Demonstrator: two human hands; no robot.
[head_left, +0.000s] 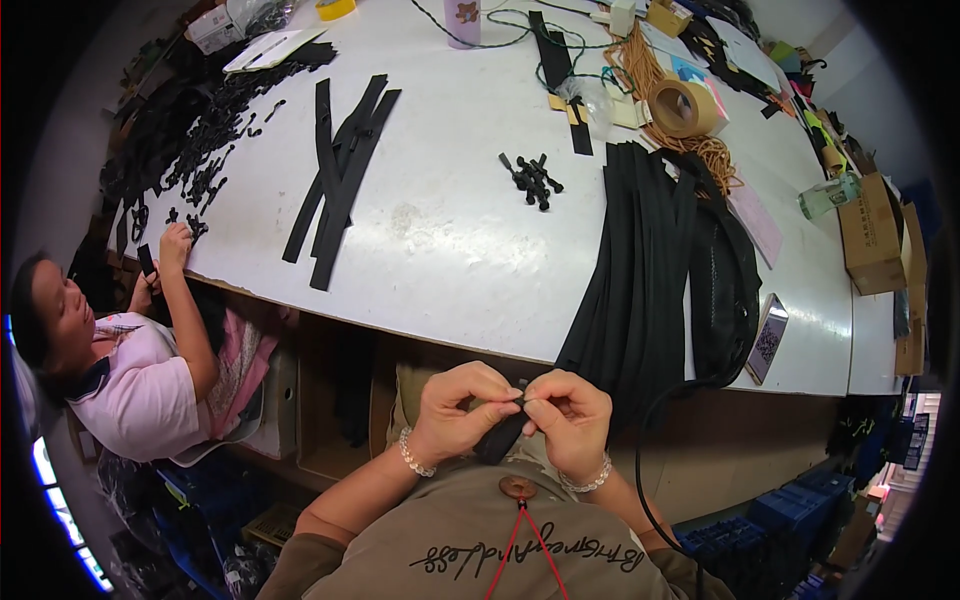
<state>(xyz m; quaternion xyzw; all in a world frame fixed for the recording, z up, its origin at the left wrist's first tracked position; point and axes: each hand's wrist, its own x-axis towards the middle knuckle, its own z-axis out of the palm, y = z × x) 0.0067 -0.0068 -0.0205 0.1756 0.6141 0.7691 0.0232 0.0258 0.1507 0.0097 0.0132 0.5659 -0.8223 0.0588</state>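
In front of my chest, just off the table's near edge, my left hand (467, 408) and my right hand (568, 418) meet fingertip to fingertip. Both are closed in a pinch on one end of a black strip (499, 440), which looks like zipper tape and hangs down toward my lap. Any small part between the fingertips is too hidden to make out. A thick bundle of long black strips (635, 270) drapes over the edge, just right of my right hand. Farther in lies a small heap of black pulls (533, 182) with short cords.
On the white table (450, 260) lie crossed black strips (342, 180), a black bag (722, 280), a phone (767, 340) and a tape roll (683, 107). Black pieces (200, 160) pile up at the far left, where a co-worker (150, 380) sits. A black cable (645, 450) hangs at my right.
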